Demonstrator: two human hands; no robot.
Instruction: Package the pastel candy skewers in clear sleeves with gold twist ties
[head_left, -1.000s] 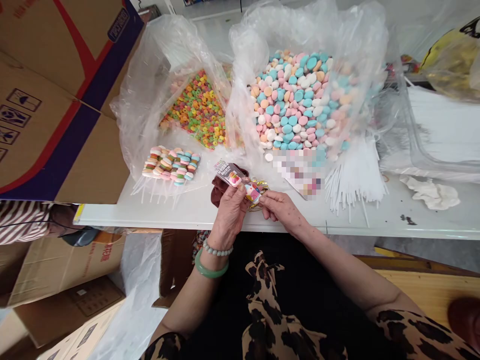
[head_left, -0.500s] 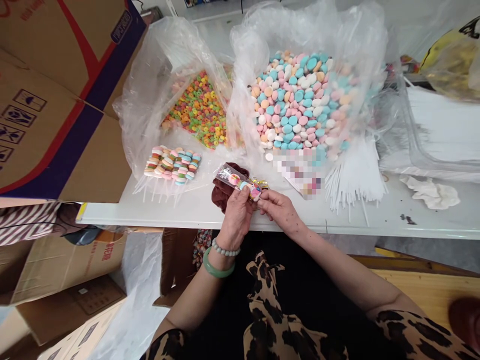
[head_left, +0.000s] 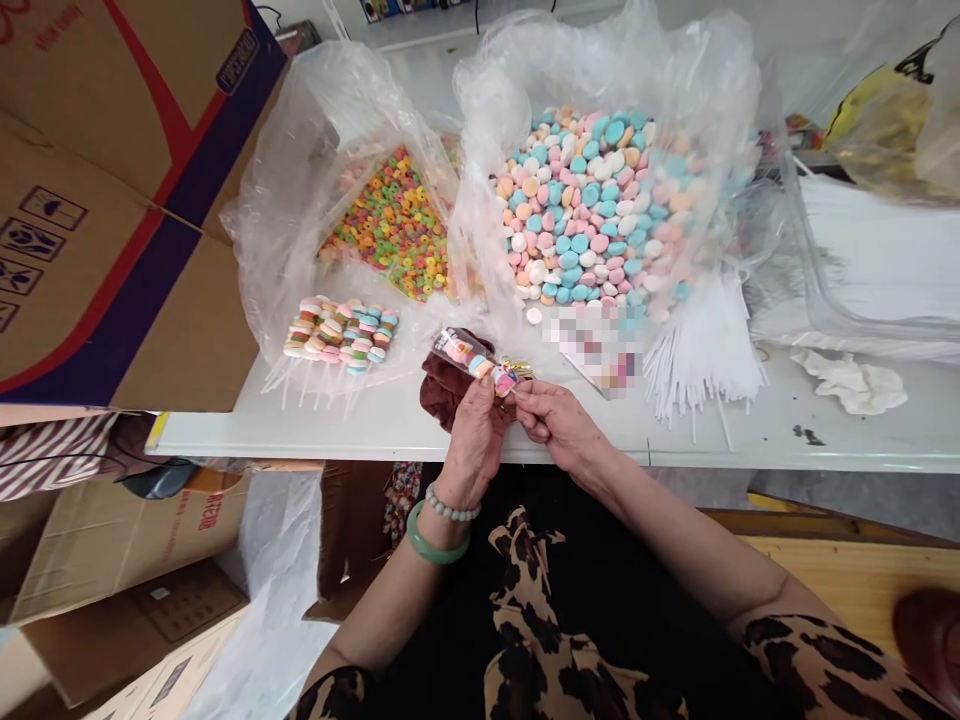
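Observation:
My left hand (head_left: 477,425) is closed around a candy stick in a clear printed wrapper (head_left: 466,352), which tilts up to the left. Pastel candies show through the film. My right hand (head_left: 559,420) pinches at the lower end of the same packet; the exact bit between its fingertips is hidden. Just behind the fingers are shiny gold twist ties (head_left: 520,367). Beneath the packet a crumpled dark brown cloth (head_left: 442,385) lies on the table. To the left rests a group of candy skewers (head_left: 341,335) on white sticks.
Behind are an open plastic bag of small ring candies (head_left: 397,225) and a larger bag of pastel candies (head_left: 581,210). White sticks (head_left: 701,350) and a crumpled tissue (head_left: 851,380) lie at right. A cardboard box (head_left: 127,200) stands at left, by the table's front edge (head_left: 712,458).
The wrapped candy stick has turned slightly in my left hand, showing more candy. Both hands stay together at its lower end. The view has shifted slightly.

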